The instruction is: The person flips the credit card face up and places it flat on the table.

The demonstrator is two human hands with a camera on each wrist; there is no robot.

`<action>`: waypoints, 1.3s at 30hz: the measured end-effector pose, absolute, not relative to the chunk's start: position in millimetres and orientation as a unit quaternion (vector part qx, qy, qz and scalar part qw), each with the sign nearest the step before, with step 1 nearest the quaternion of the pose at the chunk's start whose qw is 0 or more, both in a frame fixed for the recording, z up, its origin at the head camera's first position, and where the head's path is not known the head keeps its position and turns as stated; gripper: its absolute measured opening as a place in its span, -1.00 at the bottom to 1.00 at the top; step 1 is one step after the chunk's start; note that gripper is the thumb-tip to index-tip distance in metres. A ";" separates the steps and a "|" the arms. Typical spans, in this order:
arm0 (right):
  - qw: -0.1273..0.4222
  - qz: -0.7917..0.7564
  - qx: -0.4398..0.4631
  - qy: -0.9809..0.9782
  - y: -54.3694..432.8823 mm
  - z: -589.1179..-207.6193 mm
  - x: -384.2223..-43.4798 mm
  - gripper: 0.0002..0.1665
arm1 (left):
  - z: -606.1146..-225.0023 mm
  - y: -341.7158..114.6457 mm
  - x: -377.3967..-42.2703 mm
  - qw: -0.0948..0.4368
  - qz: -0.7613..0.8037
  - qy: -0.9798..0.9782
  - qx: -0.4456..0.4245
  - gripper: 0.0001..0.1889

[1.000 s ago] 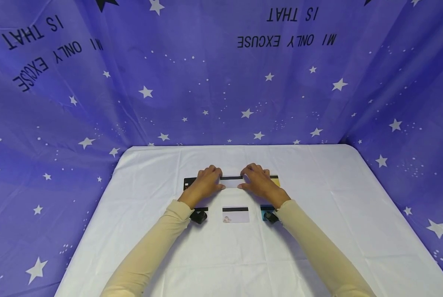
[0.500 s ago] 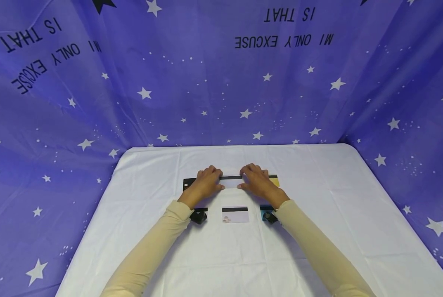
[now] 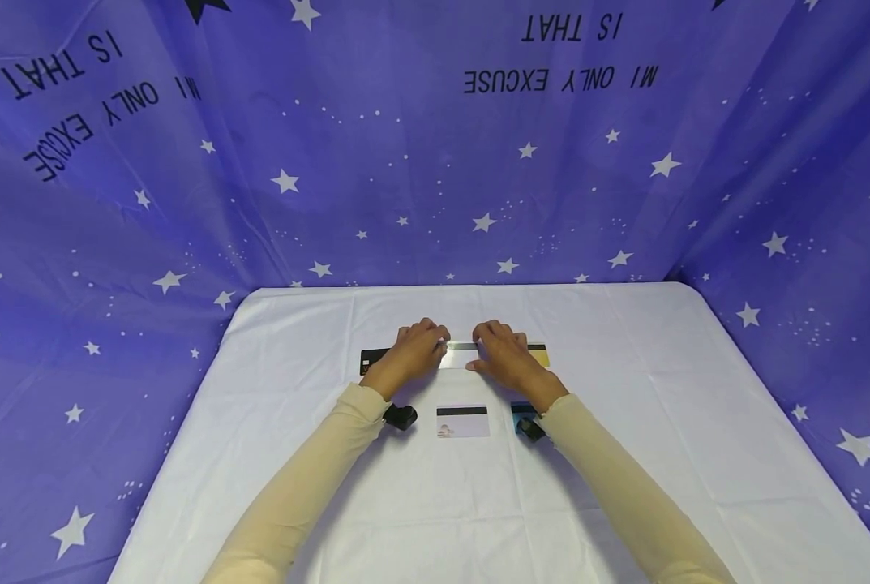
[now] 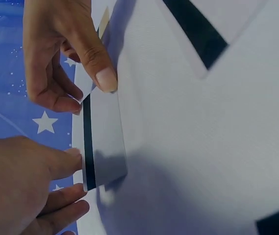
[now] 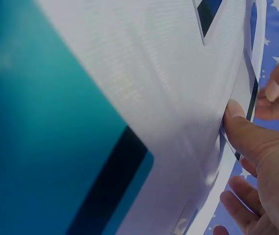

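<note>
Between my two hands is a pale magnetic-stripe card point(image 3: 460, 357), tilted up from the cloth, with glare across it in the head view. My right hand point(image 3: 507, 357) pinches its right end, thumb on the near edge and fingers at the far, striped edge. In the left wrist view the card point(image 4: 107, 142) slants past my left hand point(image 4: 29, 181), whose thumb and fingertips are right at the striped edge without curling round it. A black chip card point(image 3: 373, 359) lies left of my left hand, and a yellow card point(image 3: 541, 355) shows partly beyond my right hand.
Nearer me lie a lilac striped card point(image 3: 462, 423) and a teal card point(image 3: 518, 411), half covered by the right wrist camera point(image 3: 531, 428). The left wrist camera point(image 3: 401, 418) hangs over the left of this row. White cloth point(image 3: 639, 470) covers the table before a purple starry curtain point(image 3: 449, 162).
My left hand has shifted right and slightly away from me, its fingertips now at the card's far edge. The card has tilted up and catches light. My right hand stays about in place.
</note>
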State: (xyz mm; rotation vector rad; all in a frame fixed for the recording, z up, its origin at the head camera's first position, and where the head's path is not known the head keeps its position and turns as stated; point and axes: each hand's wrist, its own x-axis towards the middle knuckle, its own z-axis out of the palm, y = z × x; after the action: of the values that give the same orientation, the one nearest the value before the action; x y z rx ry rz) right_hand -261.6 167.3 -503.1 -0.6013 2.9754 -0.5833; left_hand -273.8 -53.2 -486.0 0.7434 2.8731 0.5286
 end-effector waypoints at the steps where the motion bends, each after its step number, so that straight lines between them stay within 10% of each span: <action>1: 0.025 -0.188 -0.196 0.962 166.7 -502.8 -261.3 -0.39 | -485.0 -52.0 -274.4 0.062 0.172 0.952 0.245 -0.78; 39: -0.057 -0.129 -0.268 0.953 149.4 -483.4 -248.2 -0.29 | -473.9 -36.0 -274.8 0.041 0.236 0.937 0.255 -0.80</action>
State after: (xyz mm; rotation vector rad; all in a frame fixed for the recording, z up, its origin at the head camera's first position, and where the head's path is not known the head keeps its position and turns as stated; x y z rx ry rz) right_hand -248.2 149.4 -483.4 -0.8726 3.1080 -0.4216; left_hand -274.8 -36.0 -473.9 0.7810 2.8691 0.7222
